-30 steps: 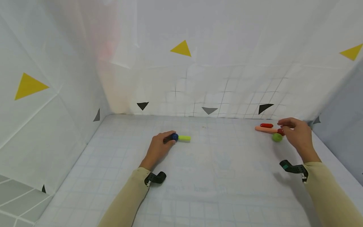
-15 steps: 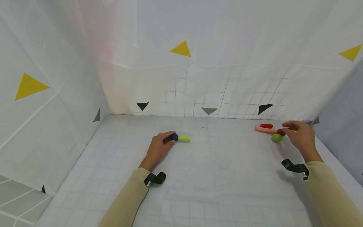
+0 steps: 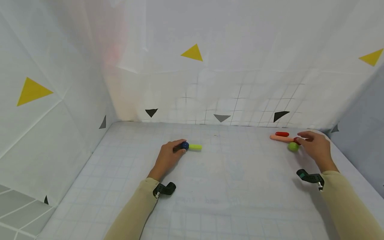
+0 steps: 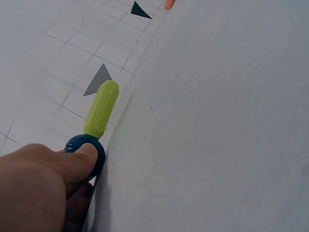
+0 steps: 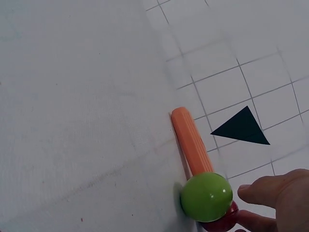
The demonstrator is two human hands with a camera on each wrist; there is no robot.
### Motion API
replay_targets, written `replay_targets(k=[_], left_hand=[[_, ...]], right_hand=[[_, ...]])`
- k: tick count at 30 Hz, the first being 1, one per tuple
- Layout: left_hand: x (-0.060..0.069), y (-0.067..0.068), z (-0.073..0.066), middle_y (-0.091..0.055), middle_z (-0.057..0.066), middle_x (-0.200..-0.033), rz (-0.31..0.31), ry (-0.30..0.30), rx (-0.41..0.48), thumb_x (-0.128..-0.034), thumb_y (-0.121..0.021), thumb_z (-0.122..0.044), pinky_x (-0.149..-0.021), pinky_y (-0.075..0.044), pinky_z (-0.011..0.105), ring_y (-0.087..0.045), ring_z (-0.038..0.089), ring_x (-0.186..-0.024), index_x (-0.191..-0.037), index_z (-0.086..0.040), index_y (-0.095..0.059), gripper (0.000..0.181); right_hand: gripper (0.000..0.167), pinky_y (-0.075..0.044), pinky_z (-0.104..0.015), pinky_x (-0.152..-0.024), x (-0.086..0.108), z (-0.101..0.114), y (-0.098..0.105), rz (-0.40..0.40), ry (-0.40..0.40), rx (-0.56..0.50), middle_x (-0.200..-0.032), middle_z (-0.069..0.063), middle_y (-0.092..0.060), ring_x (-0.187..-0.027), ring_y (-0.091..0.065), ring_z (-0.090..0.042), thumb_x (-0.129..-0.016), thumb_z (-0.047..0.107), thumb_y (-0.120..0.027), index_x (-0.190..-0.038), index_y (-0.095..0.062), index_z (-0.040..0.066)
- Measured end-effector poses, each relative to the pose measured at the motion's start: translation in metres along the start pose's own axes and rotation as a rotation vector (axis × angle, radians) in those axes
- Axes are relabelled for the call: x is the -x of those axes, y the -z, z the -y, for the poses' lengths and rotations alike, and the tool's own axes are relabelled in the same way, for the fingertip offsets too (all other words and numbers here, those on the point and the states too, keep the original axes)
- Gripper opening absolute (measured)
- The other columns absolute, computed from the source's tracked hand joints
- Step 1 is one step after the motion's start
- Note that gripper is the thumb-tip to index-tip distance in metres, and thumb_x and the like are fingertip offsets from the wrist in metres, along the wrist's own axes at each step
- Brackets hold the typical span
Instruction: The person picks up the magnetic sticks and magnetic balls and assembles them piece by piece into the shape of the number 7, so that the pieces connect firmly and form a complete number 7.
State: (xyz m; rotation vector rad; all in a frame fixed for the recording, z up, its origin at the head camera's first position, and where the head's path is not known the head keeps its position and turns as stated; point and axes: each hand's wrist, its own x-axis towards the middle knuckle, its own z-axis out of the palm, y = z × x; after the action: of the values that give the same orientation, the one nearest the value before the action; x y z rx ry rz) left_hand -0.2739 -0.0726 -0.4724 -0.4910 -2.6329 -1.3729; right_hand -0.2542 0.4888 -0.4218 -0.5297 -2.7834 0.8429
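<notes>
My left hand pinches a dark blue ball on the table. A ribbed yellow-green stick meets the ball's side; in the head view it points right. Far right, my right hand is at a dark red ball, thumb and fingers apart. One fingertip seems to touch that ball, which the green ball partly hides in the right wrist view. A ribbed orange stick reaches the dark red ball's left side. Whether they are joined, I cannot tell.
Behind the orange stick lies a short, bright red stick. White sheeting forms a back wall close behind these pieces, with side walls left and right. A pale gridded table surface spreads between the arms.
The right hand has come down slightly and moved in at the dark red ball, its thumb now overlapping the ball. My left hand stays on the blue ball; the pieces look unmoved.
</notes>
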Motion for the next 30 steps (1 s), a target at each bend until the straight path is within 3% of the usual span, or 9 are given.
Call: replay_targets(k=[7, 20, 25, 30], left_hand=[[0.0, 0.0, -0.001, -0.068, 0.007, -0.131, -0.002, 0.01, -0.005, -0.0979, -0.076, -0.018, -0.105, -0.047, 0.044, -0.06, 0.024, -0.122, -0.139, -0.021, -0.069, 0.042], [-0.001, -0.001, -0.001, -0.067, 0.008, -0.132, 0.002, 0.013, 0.003, -0.0982, -0.076, -0.019, -0.106, -0.047, 0.044, -0.06, 0.024, -0.123, -0.14, -0.022, -0.069, 0.042], [0.0, -0.001, -0.001, -0.067, 0.007, -0.132, 0.0, 0.02, 0.004, -0.0983, -0.076, -0.02, -0.105, -0.047, 0.044, -0.06, 0.023, -0.122, -0.14, -0.022, -0.069, 0.042], [0.001, 0.0, 0.0, -0.066, 0.007, -0.134, 0.002, 0.029, -0.002, -0.0984, -0.076, -0.02, -0.106, -0.046, 0.044, -0.059, 0.023, -0.124, -0.14, -0.023, -0.069, 0.042]], right_hand=[[0.048, -0.039, -0.068, -0.101, -0.007, 0.001, -0.008, -0.005, -0.049, 0.007, -0.142, -0.035, -0.05, -0.129, -0.04, -0.054, -0.109, 0.027, -0.054, -0.143, -0.054, -0.008], [0.045, -0.038, -0.067, -0.102, -0.013, 0.004, -0.012, -0.01, -0.119, -0.019, -0.141, -0.034, -0.049, -0.134, -0.028, -0.057, -0.109, 0.025, -0.056, -0.139, -0.055, -0.008], [0.046, -0.048, -0.057, -0.092, -0.016, 0.003, -0.013, -0.007, -0.133, -0.033, -0.136, -0.034, -0.052, -0.13, -0.034, -0.055, -0.108, 0.026, -0.058, -0.137, -0.056, -0.009], [0.047, -0.047, -0.053, -0.086, -0.017, 0.004, -0.013, -0.003, -0.152, -0.038, -0.133, -0.033, -0.053, -0.131, -0.032, -0.055, -0.106, 0.028, -0.062, -0.135, -0.057, -0.008]])
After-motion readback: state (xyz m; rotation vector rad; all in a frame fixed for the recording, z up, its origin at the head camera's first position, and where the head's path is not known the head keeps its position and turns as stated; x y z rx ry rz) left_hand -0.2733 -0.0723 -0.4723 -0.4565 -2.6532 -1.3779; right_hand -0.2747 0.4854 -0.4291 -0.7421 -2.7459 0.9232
